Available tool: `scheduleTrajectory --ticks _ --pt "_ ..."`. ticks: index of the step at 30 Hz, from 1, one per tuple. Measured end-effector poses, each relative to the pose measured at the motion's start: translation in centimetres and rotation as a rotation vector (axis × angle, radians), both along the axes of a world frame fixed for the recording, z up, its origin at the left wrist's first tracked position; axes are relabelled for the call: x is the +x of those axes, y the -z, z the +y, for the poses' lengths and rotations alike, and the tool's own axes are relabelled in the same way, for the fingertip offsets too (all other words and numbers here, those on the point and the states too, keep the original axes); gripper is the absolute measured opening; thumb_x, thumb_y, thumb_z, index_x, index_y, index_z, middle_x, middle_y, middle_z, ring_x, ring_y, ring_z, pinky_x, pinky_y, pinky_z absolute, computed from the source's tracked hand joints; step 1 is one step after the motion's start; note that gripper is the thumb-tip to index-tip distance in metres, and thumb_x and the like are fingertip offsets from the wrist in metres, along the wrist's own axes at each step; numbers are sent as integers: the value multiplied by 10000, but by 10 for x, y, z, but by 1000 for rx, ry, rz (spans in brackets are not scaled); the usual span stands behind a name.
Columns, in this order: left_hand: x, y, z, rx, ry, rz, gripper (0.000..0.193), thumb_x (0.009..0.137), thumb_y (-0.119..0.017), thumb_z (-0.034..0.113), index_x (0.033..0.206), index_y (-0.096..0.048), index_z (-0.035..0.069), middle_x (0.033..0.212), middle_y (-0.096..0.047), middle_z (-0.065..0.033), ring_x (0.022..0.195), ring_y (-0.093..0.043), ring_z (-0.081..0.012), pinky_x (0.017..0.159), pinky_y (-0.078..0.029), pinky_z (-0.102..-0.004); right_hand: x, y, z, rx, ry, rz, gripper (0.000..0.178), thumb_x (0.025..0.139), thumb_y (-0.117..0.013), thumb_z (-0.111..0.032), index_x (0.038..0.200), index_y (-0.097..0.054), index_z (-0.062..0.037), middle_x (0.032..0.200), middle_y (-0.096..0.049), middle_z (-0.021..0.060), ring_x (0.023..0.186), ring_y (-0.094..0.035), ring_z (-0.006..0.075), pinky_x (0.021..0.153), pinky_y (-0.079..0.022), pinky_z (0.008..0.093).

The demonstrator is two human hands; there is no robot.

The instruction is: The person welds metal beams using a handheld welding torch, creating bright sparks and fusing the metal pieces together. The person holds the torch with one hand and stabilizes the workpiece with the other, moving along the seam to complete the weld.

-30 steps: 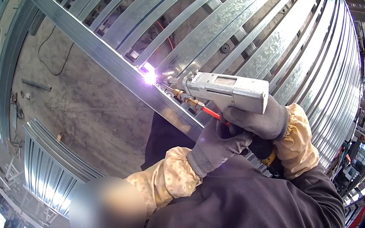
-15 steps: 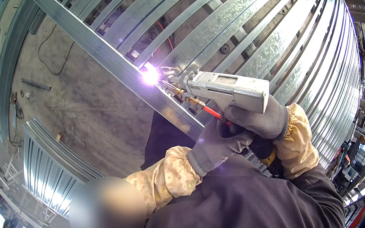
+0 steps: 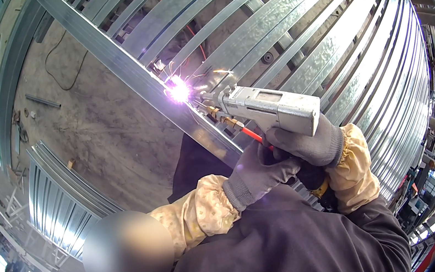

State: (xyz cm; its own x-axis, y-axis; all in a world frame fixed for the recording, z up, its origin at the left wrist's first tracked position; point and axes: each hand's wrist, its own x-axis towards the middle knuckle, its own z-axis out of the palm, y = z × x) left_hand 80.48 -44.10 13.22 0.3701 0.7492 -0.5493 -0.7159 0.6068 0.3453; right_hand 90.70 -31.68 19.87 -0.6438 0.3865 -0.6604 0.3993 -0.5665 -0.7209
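A silver, boxy handheld welding gun (image 3: 274,107) points left at a steel channel beam. At its tip a white-violet glow (image 3: 179,91) throws sparks where slats meet the beam (image 3: 134,75). My right hand (image 3: 313,142), in a grey glove, is closed round the gun's grip under its rear end. Just left of it, my left hand (image 3: 259,173), also gloved, is closed at the lower grip and the red wire-feed tube (image 3: 252,134); its fingertips are partly hidden. Brass fittings (image 3: 224,117) join that tube to the nozzle. The glare hides the weld spot.
Long galvanized slats (image 3: 268,23) run parallel across the right side, with gaps between them. On the concrete floor (image 3: 95,136) at left lie a short metal tube (image 3: 43,100) and a dark cable (image 3: 56,75). A stack of steel profiles (image 3: 65,196) sits at lower left.
The glow has altered shape, and sparks now fan out more widely around it. The welding gun has shifted very slightly up and left; both hands keep their hold.
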Motion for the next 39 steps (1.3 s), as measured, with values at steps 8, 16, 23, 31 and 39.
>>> scheduleTrajectory --ticks 8,16,23,31,39 --pt "1 11 -8 46 -1 -104 397 805 -739 83 1130 -517 26 952 -600 -28 843 -604 -104 696 -525 -252 3 2 0 25 -37 -36 343 904 -608 -145 1186 -550 42 821 -663 68 721 -634 120 638 -514 269" --pt "9 20 -14 27 -58 -175 413 805 -740 77 1141 -509 13 957 -606 -37 847 -613 -109 697 -533 -250 2 0 -2 51 -32 -12 373 916 -599 -156 1226 -528 39 836 -660 73 729 -636 120 643 -518 268" --pt "2 13 -9 55 64 -51 434 792 -762 89 1141 -513 20 966 -600 -30 860 -610 -102 703 -535 -251 4 1 -2 49 -62 -5 369 913 -594 -142 1226 -526 42 841 -658 81 725 -646 136 643 -525 280" --pt "1 8 -8 51 67 -34 402 810 -754 110 1134 -532 21 962 -621 -39 840 -625 -113 695 -540 -255 5 1 -4 40 -42 -3 400 916 -581 -145 1262 -504 39 825 -663 81 724 -652 139 640 -525 279" --pt "0 7 -8 63 119 24 404 825 -753 130 1145 -531 22 976 -627 -42 855 -630 -119 709 -546 -264 3 -2 -5 47 -23 -24 400 911 -589 -137 1261 -506 37 818 -663 83 721 -654 144 637 -526 283"
